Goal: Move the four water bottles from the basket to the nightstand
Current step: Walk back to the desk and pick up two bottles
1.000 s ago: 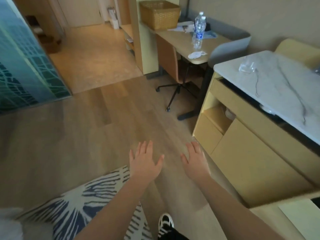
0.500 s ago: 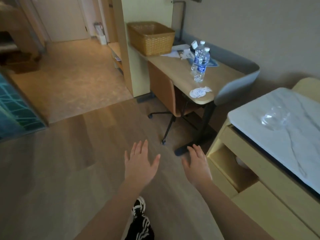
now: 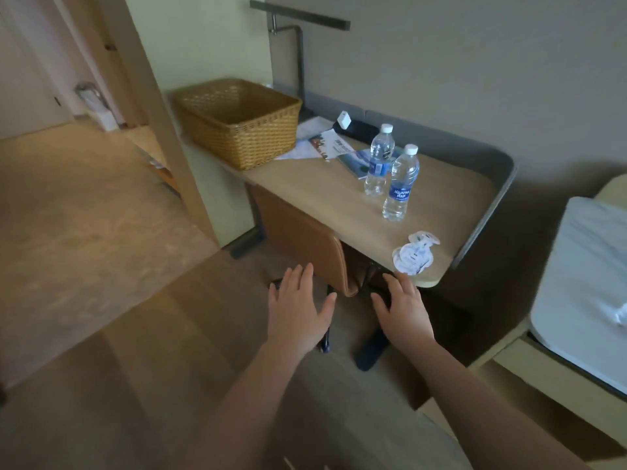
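A woven tan basket (image 3: 237, 130) stands at the far left end of a wooden desk (image 3: 322, 198); what lies in it is hidden by its walls. Two clear water bottles with blue labels stand upright on the desk, one nearer (image 3: 400, 184) and one behind it (image 3: 379, 161). My left hand (image 3: 298, 307) and my right hand (image 3: 403, 307) are stretched out in front of me, fingers straight, palms down, holding nothing, both short of the desk's front edge. The marble-topped cabinet (image 3: 583, 273) is at the right edge.
A brown office chair (image 3: 305, 242) is pushed under the desk right beyond my hands. Papers and brochures (image 3: 325, 147) lie beside the basket, and white plastic packets (image 3: 414, 256) near the desk's front corner. A desk lamp arm (image 3: 298, 56) rises behind the basket. Wooden floor stretches left.
I have walked toward the desk; the basket and the two bottles are much closer and larger. Both hands stay spread and hold nothing. The rug has left view.
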{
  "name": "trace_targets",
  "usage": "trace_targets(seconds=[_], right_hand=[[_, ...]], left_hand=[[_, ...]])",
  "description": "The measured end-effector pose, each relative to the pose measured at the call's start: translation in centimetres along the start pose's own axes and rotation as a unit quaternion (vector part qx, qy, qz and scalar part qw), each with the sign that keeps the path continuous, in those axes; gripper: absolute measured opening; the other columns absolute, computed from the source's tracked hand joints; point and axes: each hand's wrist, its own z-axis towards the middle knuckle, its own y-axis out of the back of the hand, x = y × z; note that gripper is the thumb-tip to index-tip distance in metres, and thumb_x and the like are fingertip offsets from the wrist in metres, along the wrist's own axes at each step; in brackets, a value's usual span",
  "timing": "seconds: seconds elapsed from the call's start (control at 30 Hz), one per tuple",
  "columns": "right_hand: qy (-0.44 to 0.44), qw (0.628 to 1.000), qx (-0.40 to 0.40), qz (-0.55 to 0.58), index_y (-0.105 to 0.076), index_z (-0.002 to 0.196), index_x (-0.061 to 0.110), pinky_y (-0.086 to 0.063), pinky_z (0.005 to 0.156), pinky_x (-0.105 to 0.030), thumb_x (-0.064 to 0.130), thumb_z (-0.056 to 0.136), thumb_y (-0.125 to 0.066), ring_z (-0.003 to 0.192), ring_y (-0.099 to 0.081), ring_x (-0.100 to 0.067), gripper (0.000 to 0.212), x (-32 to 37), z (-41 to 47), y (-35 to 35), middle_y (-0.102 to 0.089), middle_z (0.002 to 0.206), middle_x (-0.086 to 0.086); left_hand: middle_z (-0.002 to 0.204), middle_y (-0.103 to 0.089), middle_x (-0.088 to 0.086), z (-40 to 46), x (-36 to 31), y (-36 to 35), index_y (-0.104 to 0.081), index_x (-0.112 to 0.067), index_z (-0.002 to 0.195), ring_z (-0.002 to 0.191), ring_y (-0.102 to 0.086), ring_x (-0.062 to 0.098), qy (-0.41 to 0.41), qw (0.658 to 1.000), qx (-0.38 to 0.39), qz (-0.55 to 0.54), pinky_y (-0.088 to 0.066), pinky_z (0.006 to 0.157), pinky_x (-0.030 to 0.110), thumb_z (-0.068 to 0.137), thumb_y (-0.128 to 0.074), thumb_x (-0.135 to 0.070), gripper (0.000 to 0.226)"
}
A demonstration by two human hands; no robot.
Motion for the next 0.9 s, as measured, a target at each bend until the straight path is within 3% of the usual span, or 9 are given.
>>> trace_targets(seconds=[0.4,0.6,0.9], right_hand=[[-0.138,0.98,-0.097,0.101,-0.039,0.141,0.01,-0.029,0.109,-0.041,0.032,0.095,-0.05,0.137,-0.03,-0.028,0.052,0.8,18.6,-4.2,-0.033,0.149,-0.01],[-0.226,0.954,-0.171,0.095,-0.043,0.137,0.007,-0.027,0.109,-0.041,0.031,0.093,-0.054,0.135,-0.033,-0.031,0.052,0.3,25.2,-2.4,-0.038,0.146,-0.013],[-0.281,0.91,-0.274,0.13,-0.026,0.146,0.017,-0.028,0.104,-0.031,0.055,0.077,-0.066,0.138,-0.028,-0.019,0.088,1.3,29.8,-0.4,-0.03,0.151,-0.003]], left_hand=[[0.16,-0.024,0.003,22.0,0.6,-3.1,-0.018,-0.021,0.153,0.149,-0.014,0.02,-0.115,0.991,0.065,-0.036,-0.011,0.12,0.05,0.093,-0.038,-0.059,0.074],[0.155,-0.032,0.009,33.2,-2.1,-3.5,-0.025,-0.012,0.151,0.142,-0.028,0.024,-0.188,0.973,0.108,-0.074,-0.023,0.117,0.037,0.093,-0.052,-0.047,0.073],[0.144,-0.043,0.01,44.8,-7.1,-4.8,-0.032,-0.01,0.146,0.132,-0.04,0.025,-0.24,0.953,0.07,-0.173,-0.034,0.106,0.038,0.084,-0.067,-0.042,0.077]])
